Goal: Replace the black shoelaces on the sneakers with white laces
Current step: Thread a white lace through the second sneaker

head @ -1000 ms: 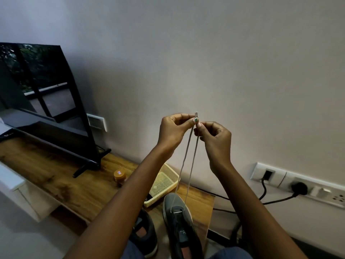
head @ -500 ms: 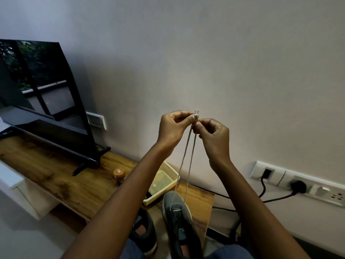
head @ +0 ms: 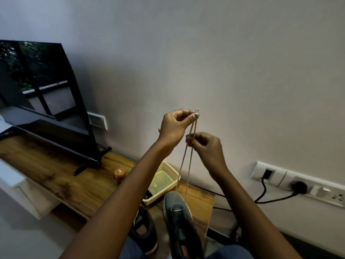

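Observation:
A white lace (head: 186, 165) runs up in two strands from the lowest eyelets of a grey sneaker (head: 180, 221) at the bottom middle. My left hand (head: 174, 128) pinches both lace tips together, raised high in front of the wall. My right hand (head: 206, 146) is a little lower and pinches the two strands below the tips. A second dark sneaker (head: 144, 230) lies to the left of the first, partly hidden by my left forearm.
A wooden shelf (head: 56, 174) carries a television (head: 43, 100), a small orange jar (head: 119, 173) and a cream mesh basket (head: 162, 182). Wall sockets with black cables (head: 298, 187) are at the right. My knees show at the bottom edge.
My right hand has slid down the two strands, away from the tips. My left hand stays up, still pinching the lace ends.

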Tool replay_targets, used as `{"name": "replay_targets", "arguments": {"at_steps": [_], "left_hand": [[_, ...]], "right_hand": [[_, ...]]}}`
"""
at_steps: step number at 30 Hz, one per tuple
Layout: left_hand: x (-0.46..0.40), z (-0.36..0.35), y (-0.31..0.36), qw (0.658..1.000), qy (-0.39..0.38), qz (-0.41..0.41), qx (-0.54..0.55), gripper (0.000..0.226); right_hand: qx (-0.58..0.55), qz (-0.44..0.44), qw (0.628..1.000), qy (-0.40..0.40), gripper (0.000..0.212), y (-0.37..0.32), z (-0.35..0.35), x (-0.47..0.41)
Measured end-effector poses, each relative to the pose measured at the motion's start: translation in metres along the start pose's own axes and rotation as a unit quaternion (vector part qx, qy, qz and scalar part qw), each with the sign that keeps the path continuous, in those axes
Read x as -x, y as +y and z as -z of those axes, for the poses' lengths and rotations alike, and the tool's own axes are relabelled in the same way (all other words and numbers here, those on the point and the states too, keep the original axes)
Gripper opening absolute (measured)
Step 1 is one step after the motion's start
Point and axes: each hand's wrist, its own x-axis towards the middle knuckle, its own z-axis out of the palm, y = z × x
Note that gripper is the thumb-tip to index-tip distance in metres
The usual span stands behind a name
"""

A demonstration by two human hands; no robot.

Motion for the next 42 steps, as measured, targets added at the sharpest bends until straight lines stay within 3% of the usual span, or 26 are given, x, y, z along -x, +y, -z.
{"name": "replay_targets", "arguments": {"at_steps": [4, 6, 8, 10, 12, 14, 18, 21, 28, 36, 39, 42], "left_hand": [[-0.002, 0.001, 0.001, 1.0, 0.013, 0.009, 0.001, 0.006], [-0.003, 0.001, 0.0, 1.0, 0.016, 0.012, 0.005, 0.004], [-0.005, 0.001, -0.001, 1.0, 0.018, 0.011, 0.013, 0.003], [-0.006, 0.0, -0.002, 1.0, 0.013, 0.009, 0.021, 0.004], [-0.008, 0.0, -0.003, 1.0, 0.015, 0.007, 0.018, 0.007], [-0.009, 0.0, -0.005, 1.0, 0.018, 0.009, 0.016, 0.011], [-0.008, -0.002, -0.006, 1.0, 0.023, 0.006, 0.02, 0.02], [-0.009, -0.005, -0.006, 0.999, 0.029, 0.003, 0.017, 0.026], [-0.011, -0.011, -0.003, 1.0, 0.03, -0.002, -0.003, 0.007], [-0.008, -0.013, -0.006, 0.999, 0.016, -0.018, -0.021, 0.004], [-0.008, -0.01, -0.005, 1.0, 0.012, -0.015, -0.02, 0.008], [-0.009, -0.006, -0.004, 0.999, -0.003, -0.025, -0.022, 0.003]], "right_hand": [[0.073, -0.075, 0.992, -0.068, 0.014, 0.049, -0.012, 0.027], [0.192, -0.093, 0.977, -0.001, 0.023, 0.085, -0.024, 0.055], [0.305, -0.043, 0.95, 0.051, 0.018, 0.115, -0.038, 0.09], [0.378, -0.006, 0.925, -0.049, 0.022, 0.131, -0.05, 0.121], [0.395, -0.058, 0.891, -0.216, 0.042, 0.139, -0.058, 0.14], [0.44, -0.1, 0.836, -0.311, 0.06, 0.148, -0.062, 0.15], [0.488, -0.09, 0.811, -0.309, 0.092, 0.162, -0.074, 0.147], [0.502, -0.161, 0.75, -0.4, 0.087, 0.163, -0.075, 0.14], [0.513, -0.228, 0.711, -0.424, 0.09, 0.16, -0.076, 0.125], [0.507, -0.262, 0.711, -0.411, 0.093, 0.157, -0.073, 0.125], [0.484, -0.255, 0.747, -0.377, 0.088, 0.155, -0.071, 0.125], [0.45, -0.218, 0.824, -0.266, 0.059, 0.137, -0.063, 0.123]]}}
